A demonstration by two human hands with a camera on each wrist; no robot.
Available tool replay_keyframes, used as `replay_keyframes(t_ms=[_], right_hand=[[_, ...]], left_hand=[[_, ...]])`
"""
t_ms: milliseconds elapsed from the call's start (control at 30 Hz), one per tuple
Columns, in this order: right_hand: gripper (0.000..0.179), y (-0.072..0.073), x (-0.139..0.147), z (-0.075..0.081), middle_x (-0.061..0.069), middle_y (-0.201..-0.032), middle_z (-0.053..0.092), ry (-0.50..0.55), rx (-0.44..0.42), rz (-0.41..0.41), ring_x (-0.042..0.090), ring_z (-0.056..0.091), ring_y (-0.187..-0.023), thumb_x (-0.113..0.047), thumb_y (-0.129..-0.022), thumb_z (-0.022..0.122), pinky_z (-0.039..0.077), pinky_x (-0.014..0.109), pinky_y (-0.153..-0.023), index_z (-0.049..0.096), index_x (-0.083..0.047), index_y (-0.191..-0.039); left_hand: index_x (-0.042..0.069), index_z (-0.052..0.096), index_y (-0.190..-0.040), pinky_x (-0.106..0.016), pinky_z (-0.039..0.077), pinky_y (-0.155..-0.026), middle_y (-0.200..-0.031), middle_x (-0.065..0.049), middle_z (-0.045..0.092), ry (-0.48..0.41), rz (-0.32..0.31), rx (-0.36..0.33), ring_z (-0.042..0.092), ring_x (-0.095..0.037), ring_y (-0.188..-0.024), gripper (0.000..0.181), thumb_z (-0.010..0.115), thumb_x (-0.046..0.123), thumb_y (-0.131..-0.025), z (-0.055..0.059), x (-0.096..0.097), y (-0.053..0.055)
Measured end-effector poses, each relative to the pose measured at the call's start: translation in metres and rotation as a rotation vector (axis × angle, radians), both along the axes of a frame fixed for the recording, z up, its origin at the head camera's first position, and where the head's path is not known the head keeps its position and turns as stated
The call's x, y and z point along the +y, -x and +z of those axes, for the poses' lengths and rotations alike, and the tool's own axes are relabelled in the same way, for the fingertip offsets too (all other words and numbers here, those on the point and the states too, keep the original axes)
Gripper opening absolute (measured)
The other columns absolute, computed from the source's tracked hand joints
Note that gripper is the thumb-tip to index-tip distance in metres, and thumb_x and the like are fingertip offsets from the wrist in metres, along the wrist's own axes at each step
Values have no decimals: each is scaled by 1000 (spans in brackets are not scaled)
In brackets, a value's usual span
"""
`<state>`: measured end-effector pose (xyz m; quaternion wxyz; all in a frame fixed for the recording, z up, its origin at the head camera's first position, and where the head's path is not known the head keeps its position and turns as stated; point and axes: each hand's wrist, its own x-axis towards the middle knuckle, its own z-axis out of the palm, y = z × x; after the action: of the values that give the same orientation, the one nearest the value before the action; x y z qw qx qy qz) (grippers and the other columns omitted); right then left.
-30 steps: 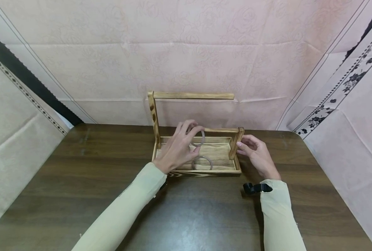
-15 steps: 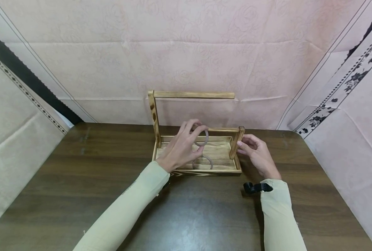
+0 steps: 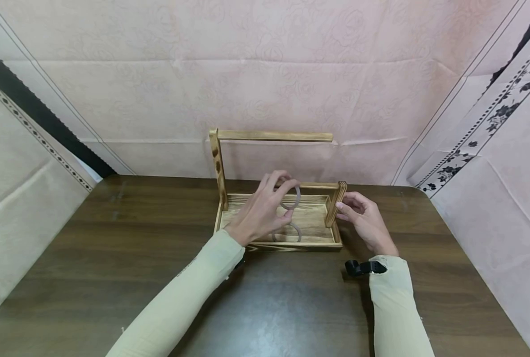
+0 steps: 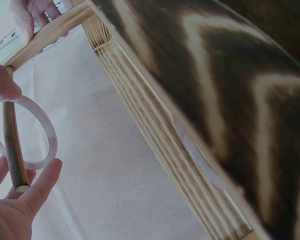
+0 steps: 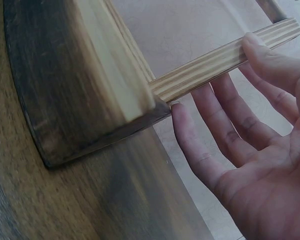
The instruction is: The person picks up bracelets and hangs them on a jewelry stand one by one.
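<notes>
My left hand pinches a pale lilac bangle between thumb and fingers. In the left wrist view the bangle encircles the lower rod of a wooden bracelet stand, near the rod's free end. A second bangle leans in the stand's tray, partly hidden by my left hand in the head view. On the right side, my right hand grips the short post of the stand, thumb on one side and fingers on the other.
A taller post rises at the stand's left, carrying an upper bar that points right. The stand sits towards the back of a brown wooden table. Pink patterned cloth hangs close behind it.
My left hand has shifted a little to the right with the bangle along the lower rod. The right hand keeps its grip on the post.
</notes>
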<state>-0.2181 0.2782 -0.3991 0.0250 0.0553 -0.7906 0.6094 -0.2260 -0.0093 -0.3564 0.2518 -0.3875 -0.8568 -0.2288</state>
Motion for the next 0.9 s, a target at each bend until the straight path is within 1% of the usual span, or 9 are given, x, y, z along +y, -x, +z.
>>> replay_keyframes(t_ms=[200,367,500,700,800,900], right_hand=[[45,-1,1,0,2,-115,61,-5,2,8,7,66,-104,-29,-101,66,59,35,-95,56,1,-132],[44,-1,1,0,3,-115,62,-9,5,4,7,66,-104,-29,-101,66,59,35,-94,56,1,-132],[43,1,1,-1,4,-115,61,-7,8,-2,8,66,-103,-28,-101,66,59,37,-94,57,1,-132],[42,2,1,-2,3,-113,62,7,19,-8,7,66,-102,-26,-101,66,60,37,-93,57,2,-131],[42,3,1,-2,2,-112,62,12,23,-9,7,66,-101,-26,-100,66,60,37,-93,57,2,-130],[42,2,1,-2,1,-112,62,12,22,-10,7,66,-102,-26,-101,66,60,38,-93,57,2,-130]], left_hand=[[14,54,-140,-30,56,-94,-140,-10,48,0,1,-6,52,-28,-122,62,78,17,-83,0,4,0],[15,54,-141,-28,58,-90,-141,-9,47,15,12,-11,51,-24,-121,62,78,19,-84,1,7,0],[15,53,-142,-28,58,-91,-142,-9,46,27,9,-22,50,-23,-124,63,78,20,-84,1,11,-1],[16,50,-146,-28,56,-96,-142,-10,46,22,-21,-27,50,-25,-126,67,77,18,-84,1,16,0],[16,49,-147,-28,56,-96,-142,-11,47,14,-38,-17,51,-26,-126,70,77,18,-84,1,18,1],[16,49,-147,-26,56,-94,-141,-10,47,15,-42,-11,51,-26,-126,68,76,19,-85,0,20,2]])
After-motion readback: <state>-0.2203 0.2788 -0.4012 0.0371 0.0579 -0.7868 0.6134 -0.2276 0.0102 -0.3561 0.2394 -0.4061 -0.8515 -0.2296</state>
